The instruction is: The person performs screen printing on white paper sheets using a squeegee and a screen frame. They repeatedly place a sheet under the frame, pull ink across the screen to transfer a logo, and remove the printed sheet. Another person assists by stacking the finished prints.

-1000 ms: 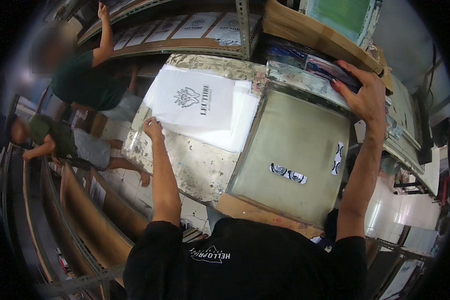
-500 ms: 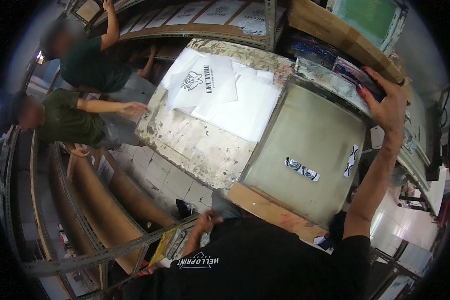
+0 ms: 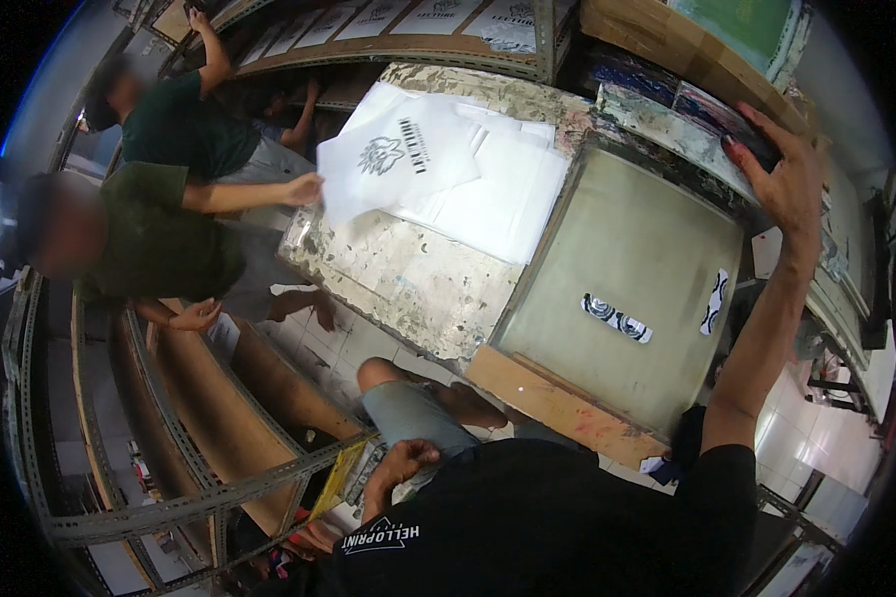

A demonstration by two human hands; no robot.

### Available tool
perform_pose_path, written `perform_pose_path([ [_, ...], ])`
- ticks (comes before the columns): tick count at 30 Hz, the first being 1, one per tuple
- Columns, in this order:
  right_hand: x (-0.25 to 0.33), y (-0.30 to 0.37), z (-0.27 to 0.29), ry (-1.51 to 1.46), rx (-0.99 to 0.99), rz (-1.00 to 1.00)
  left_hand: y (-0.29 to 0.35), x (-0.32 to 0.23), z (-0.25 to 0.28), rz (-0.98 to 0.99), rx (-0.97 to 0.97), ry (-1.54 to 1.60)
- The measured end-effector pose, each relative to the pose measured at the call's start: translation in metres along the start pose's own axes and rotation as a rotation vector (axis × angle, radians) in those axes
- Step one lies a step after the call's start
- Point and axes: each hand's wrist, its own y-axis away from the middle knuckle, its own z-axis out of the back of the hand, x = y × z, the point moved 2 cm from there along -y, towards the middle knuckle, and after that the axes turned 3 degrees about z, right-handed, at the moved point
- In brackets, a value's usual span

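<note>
My right hand (image 3: 788, 184) reaches over the far right corner of a printing screen (image 3: 622, 244). Its thumb and fingers, stained reddish, close around a dark, ink-smeared block (image 3: 752, 139) at the screen's far end. Low at the left, my left hand (image 3: 408, 463) hangs loosely curled by my thigh, with nothing visible in it. Two patches of black-and-white patterned tape, a nearer one (image 3: 617, 318) and one at the right edge (image 3: 714, 301), stick to the screen. White sheets (image 3: 508, 199) lie on the table; a co-worker's hand (image 3: 304, 189) pinches the printed top sheet (image 3: 393, 159).
The paint-crusted table (image 3: 408, 284) joins the screen's left side. A wooden board (image 3: 567, 398) edges the near side. Behind stand a rack of printed sheets (image 3: 368, 25) and a cardboard strip (image 3: 667, 45). Metal shelving (image 3: 199, 398) fills the lower left, beside two co-workers.
A co-worker's hand has reached in and taken the printed sheet's left edge, shifting and turning it leftward. My right hand keeps its place at the block. My left hand stays low.
</note>
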Motion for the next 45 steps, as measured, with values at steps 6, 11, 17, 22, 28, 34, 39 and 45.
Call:
perform_pose_path([
  [6, 0.006, 0.001, 0.002, -0.022, -0.016, 0.037, -0.038, -0.095, 0.030, -0.384, -0.324, 0.110],
  [11, 0.009, -0.003, 0.002, 0.049, -0.002, 0.019, -0.134, -0.186, 0.052, -0.793, -0.581, 0.090],
  [17, 0.009, -0.005, 0.003, 0.021, -0.010, 0.013, -0.263, -0.269, 0.143, -0.905, -1.238, -0.299],
  [22, 0.011, -0.010, 0.011, -0.017, -0.004, 0.010, -0.316, -0.287, 0.175, -0.640, -1.181, -0.552],
  [28, 0.014, -0.002, 0.003, -0.096, -0.030, 0.039, -0.361, -0.257, 0.256, -0.830, -1.262, -0.419],
  [34, 0.005, 0.001, 0.001, -0.141, -0.049, 0.080, -0.266, -0.301, 0.307, -0.443, -2.025, -0.170],
  [39, 0.004, -0.001, 0.000, -0.047, -0.008, 0.013, -0.281, -0.297, 0.227, -1.294, -1.360, -0.375],
  [45, 0.000, -0.003, 0.005, -0.091, -0.028, -0.002, -0.320, -0.275, 0.110, -0.977, -0.892, -0.166],
])
